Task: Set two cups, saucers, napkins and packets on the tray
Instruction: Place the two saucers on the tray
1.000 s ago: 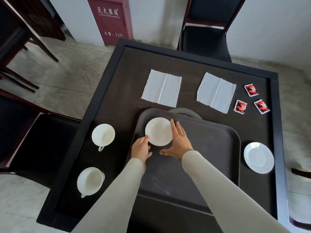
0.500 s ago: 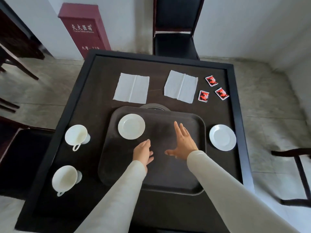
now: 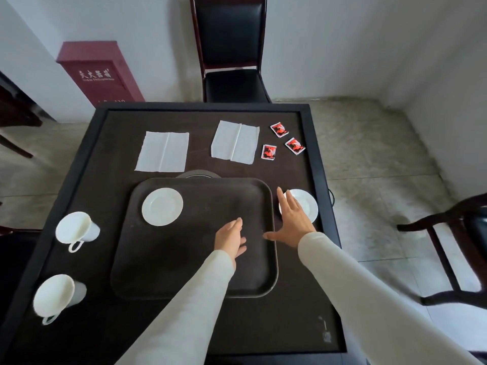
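Saucer one (image 3: 162,206) lay in the tray's (image 3: 197,272) far-left corner, leaving room. Right hand (image 3: 292,222), flat and empty, stretched over the second saucer (image 3: 307,204) just right of the tray, likely to fetch it; left hand (image 3: 230,239) hung slack, empty, above the tray.

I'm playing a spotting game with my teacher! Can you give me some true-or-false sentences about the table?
1. One saucer lies on the tray. True.
2. Both cups stand on the tray. False: the cups are on the table, left of the tray.
3. Three red packets lie on the table. True.
4. The left hand holds a napkin. False: the left hand holds nothing; both napkins lie on the table.
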The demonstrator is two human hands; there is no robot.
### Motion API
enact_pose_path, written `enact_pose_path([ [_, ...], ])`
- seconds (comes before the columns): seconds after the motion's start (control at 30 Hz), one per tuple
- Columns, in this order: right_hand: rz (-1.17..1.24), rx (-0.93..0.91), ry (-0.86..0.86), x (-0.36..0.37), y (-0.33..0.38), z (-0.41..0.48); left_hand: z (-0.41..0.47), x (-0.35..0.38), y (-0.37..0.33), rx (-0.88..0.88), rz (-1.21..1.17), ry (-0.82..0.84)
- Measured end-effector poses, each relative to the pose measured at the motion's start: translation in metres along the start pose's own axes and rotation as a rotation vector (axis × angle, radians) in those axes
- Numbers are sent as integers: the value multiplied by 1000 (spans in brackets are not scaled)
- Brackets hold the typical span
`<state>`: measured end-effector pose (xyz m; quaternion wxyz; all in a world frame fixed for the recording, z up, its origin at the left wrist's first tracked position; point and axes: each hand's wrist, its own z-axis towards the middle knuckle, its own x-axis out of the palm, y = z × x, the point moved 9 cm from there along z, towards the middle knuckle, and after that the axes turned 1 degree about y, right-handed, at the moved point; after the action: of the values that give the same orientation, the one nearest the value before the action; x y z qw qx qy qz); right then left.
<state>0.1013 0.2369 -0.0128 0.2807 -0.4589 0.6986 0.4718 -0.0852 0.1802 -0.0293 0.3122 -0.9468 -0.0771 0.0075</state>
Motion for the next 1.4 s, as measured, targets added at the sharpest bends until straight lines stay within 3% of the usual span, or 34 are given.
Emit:
enact_pose_path([
  [0.57,34,20,-16,-26,-79,14,10,102,5,-30,85,33],
  [1.0,-12,-15,60,-2,-102,48,54,131,10,-95,95,31],
  [1.4,-72,13,27,1,-114,65,74,142,13,-101,70,2],
])
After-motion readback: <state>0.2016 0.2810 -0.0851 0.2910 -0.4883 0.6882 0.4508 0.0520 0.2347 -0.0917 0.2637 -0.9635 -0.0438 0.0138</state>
